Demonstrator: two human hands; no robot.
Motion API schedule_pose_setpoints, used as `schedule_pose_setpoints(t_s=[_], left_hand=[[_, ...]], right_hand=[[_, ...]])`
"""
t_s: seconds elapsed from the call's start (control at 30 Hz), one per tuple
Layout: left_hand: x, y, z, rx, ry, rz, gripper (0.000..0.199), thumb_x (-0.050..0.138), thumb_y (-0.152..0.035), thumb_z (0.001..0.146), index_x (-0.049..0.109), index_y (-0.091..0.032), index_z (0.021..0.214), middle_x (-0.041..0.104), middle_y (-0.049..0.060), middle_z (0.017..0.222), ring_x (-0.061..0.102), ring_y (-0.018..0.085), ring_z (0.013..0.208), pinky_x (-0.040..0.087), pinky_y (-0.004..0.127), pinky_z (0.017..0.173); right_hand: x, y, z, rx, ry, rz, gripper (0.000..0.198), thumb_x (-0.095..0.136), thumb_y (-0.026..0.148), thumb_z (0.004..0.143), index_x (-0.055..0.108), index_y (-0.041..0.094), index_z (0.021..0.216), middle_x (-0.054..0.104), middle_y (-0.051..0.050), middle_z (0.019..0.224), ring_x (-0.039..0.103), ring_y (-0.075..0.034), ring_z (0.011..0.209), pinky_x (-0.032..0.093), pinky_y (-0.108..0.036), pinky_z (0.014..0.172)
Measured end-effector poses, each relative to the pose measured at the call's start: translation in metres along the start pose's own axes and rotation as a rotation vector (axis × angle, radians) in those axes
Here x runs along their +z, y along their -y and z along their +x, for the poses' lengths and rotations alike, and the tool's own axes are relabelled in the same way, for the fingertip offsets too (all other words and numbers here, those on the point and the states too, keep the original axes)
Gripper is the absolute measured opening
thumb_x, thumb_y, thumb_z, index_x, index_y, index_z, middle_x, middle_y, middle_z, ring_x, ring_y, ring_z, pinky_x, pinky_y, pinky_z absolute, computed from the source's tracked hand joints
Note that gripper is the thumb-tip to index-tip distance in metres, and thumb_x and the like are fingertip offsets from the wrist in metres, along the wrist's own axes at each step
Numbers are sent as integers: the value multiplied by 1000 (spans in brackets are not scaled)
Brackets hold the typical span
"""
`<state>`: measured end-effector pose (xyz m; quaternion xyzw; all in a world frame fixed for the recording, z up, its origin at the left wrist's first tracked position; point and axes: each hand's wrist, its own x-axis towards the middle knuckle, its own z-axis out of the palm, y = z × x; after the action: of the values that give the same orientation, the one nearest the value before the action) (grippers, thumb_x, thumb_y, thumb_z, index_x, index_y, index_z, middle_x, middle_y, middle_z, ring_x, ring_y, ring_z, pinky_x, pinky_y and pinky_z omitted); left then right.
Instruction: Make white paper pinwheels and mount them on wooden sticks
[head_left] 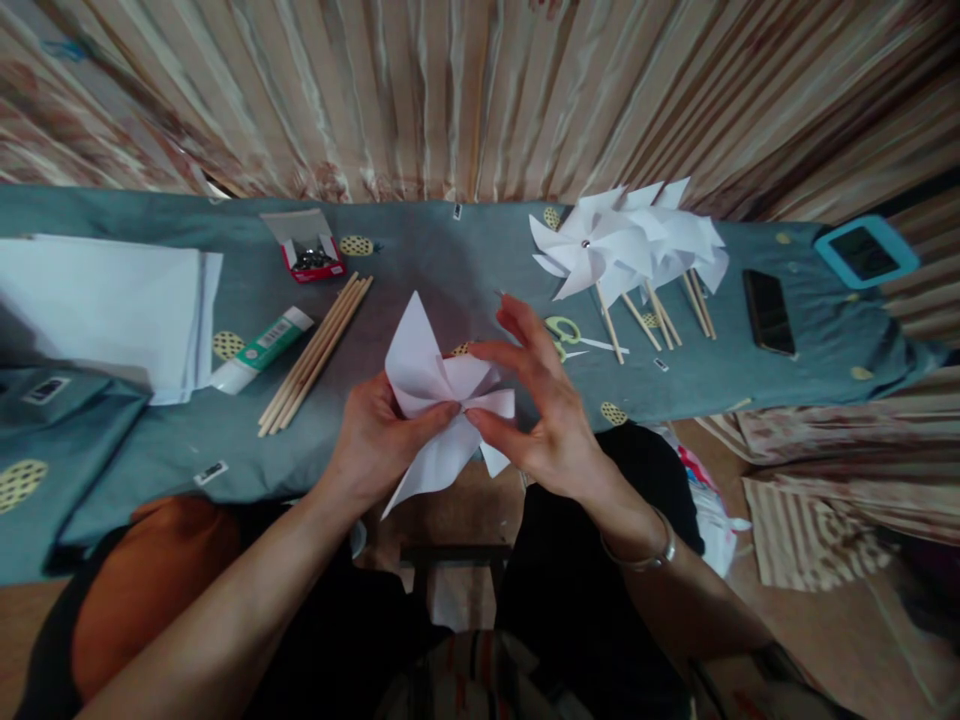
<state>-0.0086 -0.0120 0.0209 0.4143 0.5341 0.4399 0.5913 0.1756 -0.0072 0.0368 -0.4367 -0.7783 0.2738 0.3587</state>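
Paper pinwheel (420,395) pinched in my left hand (379,435) and right hand (551,425), I should press evenly at its centre without creasing it.

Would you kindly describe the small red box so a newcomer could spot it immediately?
Find the long grey-green tablecloth. Left of its middle, near the far edge, the small red box sits just beyond the wooden sticks. Unlike them and the green-and-white tube, it has a raised lid and shiny metal pieces inside.

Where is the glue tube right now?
In the head view, the glue tube lies on the tablecloth, left of the left hand, between the stack of paper and the wooden sticks.
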Motion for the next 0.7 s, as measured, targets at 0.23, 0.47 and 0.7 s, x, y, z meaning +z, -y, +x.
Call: schedule_pose_setpoints(t_s=[0.23, 0.47, 0.7], left_hand=[[-1, -1, 2, -23, 36, -13, 35, 83, -38, 61, 71, -15, 85, 77, 6, 80, 72, 23, 68, 58, 30, 57], [-3, 2, 12, -103, -34, -24, 34, 84, -35, 54, 68, -15, 77, 75, 4, 73, 70, 21, 64, 57, 29, 56], [-13, 6, 23, -74, -212, -86, 37, 83, -33, 56, 67, -14, 83, 76, 7, 81, 70, 22, 67, 55, 28, 56]], right_hand=[[0, 1, 0, -11, 59, -50, 13, 63, 27, 86, 69, 33, 96, 26, 13, 162, 27, -29, 150, 26, -55, 123], [7, -4, 7, 12, 54, 25, 10, 69, 27, 82, 69, 36, 84, 39, 16, 155, 31, -29, 149, 24, -54, 123], [-3, -42, 14, 150, -148, 7, 1, 67, 23, 81, 67, 24, 80, 53, -4, 146, 47, -28, 138, 30, -58, 117]])
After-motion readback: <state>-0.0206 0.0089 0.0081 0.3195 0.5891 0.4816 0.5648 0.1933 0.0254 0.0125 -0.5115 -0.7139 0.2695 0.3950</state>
